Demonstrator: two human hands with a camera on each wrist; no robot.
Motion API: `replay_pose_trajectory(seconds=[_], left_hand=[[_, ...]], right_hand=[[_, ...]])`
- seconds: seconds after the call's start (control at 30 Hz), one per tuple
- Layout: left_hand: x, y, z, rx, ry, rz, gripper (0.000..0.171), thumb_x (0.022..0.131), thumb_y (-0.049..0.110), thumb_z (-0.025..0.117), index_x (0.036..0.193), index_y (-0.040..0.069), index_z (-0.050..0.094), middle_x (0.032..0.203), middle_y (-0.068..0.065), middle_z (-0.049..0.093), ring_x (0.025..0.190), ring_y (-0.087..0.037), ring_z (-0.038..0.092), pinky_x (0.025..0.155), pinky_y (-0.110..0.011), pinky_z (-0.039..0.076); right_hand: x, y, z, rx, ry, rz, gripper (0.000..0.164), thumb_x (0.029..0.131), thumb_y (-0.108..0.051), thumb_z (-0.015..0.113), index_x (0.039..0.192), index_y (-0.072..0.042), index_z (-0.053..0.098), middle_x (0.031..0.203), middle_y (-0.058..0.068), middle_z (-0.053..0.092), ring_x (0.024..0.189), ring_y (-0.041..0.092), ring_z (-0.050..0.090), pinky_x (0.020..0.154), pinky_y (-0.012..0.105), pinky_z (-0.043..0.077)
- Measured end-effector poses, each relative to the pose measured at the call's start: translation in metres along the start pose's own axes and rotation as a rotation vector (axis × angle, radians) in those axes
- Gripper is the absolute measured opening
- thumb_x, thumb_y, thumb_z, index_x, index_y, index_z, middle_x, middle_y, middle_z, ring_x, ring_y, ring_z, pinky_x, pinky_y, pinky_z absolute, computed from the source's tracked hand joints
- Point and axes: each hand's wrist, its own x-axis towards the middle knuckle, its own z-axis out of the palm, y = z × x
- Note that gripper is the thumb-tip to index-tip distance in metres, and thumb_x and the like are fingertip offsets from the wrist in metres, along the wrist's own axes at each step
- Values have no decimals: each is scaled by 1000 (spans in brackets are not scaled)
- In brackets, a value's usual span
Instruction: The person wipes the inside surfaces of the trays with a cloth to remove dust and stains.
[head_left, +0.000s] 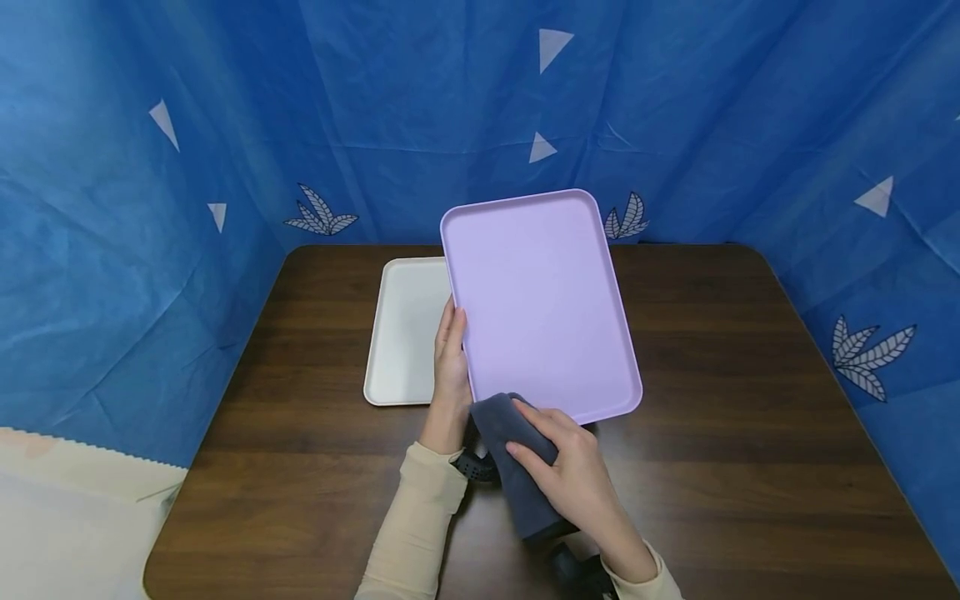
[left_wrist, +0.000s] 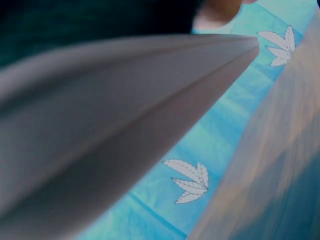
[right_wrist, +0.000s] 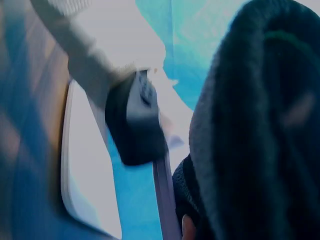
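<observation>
A light purple rectangular tray (head_left: 543,308) is held up tilted above the table, its inner face toward the head camera. My left hand (head_left: 452,367) grips its left edge, thumb at the rim and the other fingers partly hidden behind it. With my right hand (head_left: 576,467) I hold a folded dark grey cloth (head_left: 517,483) against the tray's near left corner. The cloth hangs down below that corner and fills much of the right wrist view as a dark fuzzy fold (right_wrist: 240,135). In the left wrist view the tray's edge and underside (left_wrist: 115,110) loom close and blurred.
A white tray (head_left: 405,333) lies on the brown wooden table (head_left: 750,400), partly behind the purple one. Blue patterned fabric (head_left: 450,92) hangs behind and at both sides. Black wrist devices (head_left: 476,467) are worn on both arms. A pale cloth (head_left: 67,517) shows at lower left.
</observation>
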Motion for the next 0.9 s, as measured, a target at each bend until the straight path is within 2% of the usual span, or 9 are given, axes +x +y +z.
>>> replay_pose_trajectory(seconds=[0.3,0.53,0.73,0.9], left_hand=[[2,-2,0,13,39,26,46,107,21,34,152,12,32,113,8,62,95,-5,62,81,-19,51],[4,-2,-1,32,44,25,46,107,22,35,152,15,33,114,8,62,94,-5,61,79,-20,50],[4,-2,-1,48,57,16,46,107,22,36,152,14,33,114,8,62,94,-6,61,79,-20,50],[5,-3,-1,37,54,23,46,107,20,35,152,11,33,114,8,62,94,-5,61,79,-20,50]], right_hand=[[3,26,-19,10,74,112,51,79,-18,81,128,-15,66,112,6,72,102,22,68,81,41,53],[5,39,-34,-8,70,214,50,83,-19,78,131,-12,63,116,12,70,103,27,66,78,41,51],[6,53,-45,-46,109,265,50,85,-20,76,132,-10,62,124,19,66,109,36,64,81,49,51],[6,62,-52,-84,156,297,50,85,-19,76,132,-8,62,122,24,65,107,42,63,83,55,51]])
